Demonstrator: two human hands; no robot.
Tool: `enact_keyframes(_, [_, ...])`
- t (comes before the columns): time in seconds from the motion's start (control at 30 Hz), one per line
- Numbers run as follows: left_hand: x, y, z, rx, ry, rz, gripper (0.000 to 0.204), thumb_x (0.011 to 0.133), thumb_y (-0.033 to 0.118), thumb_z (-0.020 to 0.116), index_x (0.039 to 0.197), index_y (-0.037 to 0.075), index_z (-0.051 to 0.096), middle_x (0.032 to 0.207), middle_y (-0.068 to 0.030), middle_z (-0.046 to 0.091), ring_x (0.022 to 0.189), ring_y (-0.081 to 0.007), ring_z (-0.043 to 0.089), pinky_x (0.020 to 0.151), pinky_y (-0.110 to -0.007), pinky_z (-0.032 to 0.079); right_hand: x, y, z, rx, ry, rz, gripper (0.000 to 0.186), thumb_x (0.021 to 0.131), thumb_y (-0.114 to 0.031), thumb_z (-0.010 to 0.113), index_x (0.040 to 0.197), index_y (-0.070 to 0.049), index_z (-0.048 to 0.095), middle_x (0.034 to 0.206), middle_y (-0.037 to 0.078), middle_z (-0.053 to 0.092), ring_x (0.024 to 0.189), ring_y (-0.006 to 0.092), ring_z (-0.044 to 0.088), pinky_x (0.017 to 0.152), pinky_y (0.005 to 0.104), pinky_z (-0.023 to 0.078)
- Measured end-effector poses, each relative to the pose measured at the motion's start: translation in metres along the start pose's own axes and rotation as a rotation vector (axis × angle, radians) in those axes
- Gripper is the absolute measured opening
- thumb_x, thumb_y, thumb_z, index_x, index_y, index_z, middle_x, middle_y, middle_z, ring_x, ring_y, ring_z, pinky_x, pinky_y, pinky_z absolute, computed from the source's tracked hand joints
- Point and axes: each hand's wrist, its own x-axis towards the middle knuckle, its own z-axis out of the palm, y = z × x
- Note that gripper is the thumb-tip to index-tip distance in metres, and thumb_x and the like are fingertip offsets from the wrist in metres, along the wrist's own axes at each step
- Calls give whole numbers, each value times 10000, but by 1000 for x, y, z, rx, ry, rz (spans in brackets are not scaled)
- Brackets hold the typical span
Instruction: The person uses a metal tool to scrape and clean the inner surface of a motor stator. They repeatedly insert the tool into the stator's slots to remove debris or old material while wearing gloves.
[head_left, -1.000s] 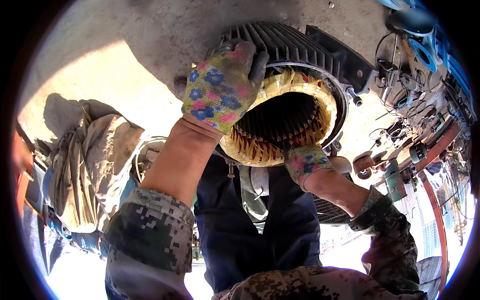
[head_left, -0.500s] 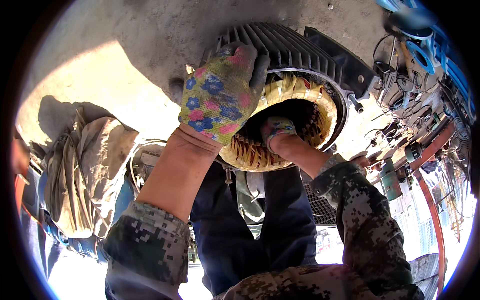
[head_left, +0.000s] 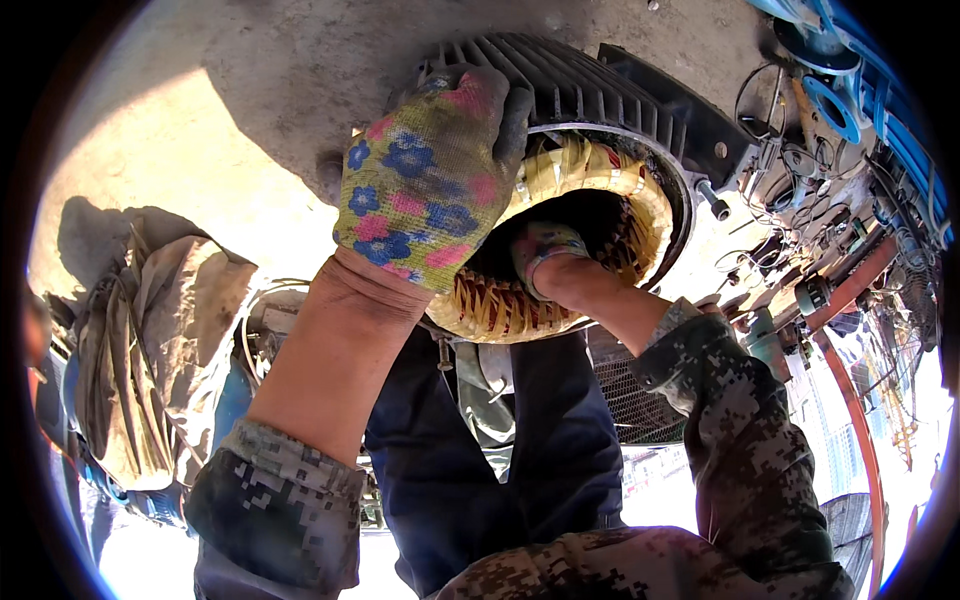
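A black, finned electric motor housing (head_left: 590, 95) lies on the ground before me, its round open end toward me. Inside its rim sits a ring of yellow-wrapped stator windings (head_left: 640, 190) with red and white lashings around a dark bore. My left hand (head_left: 425, 180), in a yellow-green flowered glove with dark coated fingers, is closed over the left side of the housing's rim; its fingertips are partly hidden. My right hand (head_left: 548, 252), in a matching glove, reaches into the bore. The fingers of that hand are lost in the shadow inside.
A bolt (head_left: 713, 200) sticks out at the housing's right. Tan cloth (head_left: 190, 350) lies in a heap at the left. Cables and blue metal parts (head_left: 835, 108) crowd the right side. My legs (head_left: 565, 430) stand close below the motor; a mesh panel (head_left: 640, 400) is beside them.
The view has shifted slightly, so most things sit a little farther left or higher. My left hand stays at the rim and my right hand stays inside the bore.
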Motion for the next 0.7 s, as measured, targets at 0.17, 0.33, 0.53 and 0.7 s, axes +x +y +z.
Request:
enact_keyframes(0.17, [17, 3, -28, 60, 53, 69, 140, 937, 193, 672, 1010, 73, 673, 986, -106, 682, 860, -302, 708, 738, -405, 590, 82, 2, 20, -56, 995, -239, 348, 994, -168, 483, 1239, -132, 727, 1215, 75, 737, 1085, 298, 712, 866, 431, 591])
enact_keyframes(0.33, [-3, -5, -18, 186, 14, 131, 184, 909, 117, 688, 1086, 73, 710, 1085, -58, 659, 930, -261, 698, 782, -378, 594, -7, -7, -7, -65, -46, -45, 295, 964, -189, 541, 1181, -81, 710, 1221, 132, 687, 1146, 306, 663, 915, 430, 556])
enact_keyframes(0.53, [0, 0, -8, 80, 8, -2, 153, 919, 131, 688, 1061, 75, 701, 1058, -78, 678, 902, -290, 711, 758, -400, 596, -136, -11, -64, -124, -138, -131, 275, 934, -166, 574, 1124, -98, 761, 1126, 133, 750, 1036, 309, 731, 841, 409, 605])
enact_keyframes(0.7, [3, 2, -6, -17, 145, -60, 129, 934, 185, 704, 1020, 92, 677, 935, -123, 720, 815, -349, 714, 703, -433, 588, -120, -22, -62, -254, -356, -64, 367, 998, -249, 480, 1271, -131, 695, 1337, 78, 670, 1217, 255, 651, 988, 356, 543])
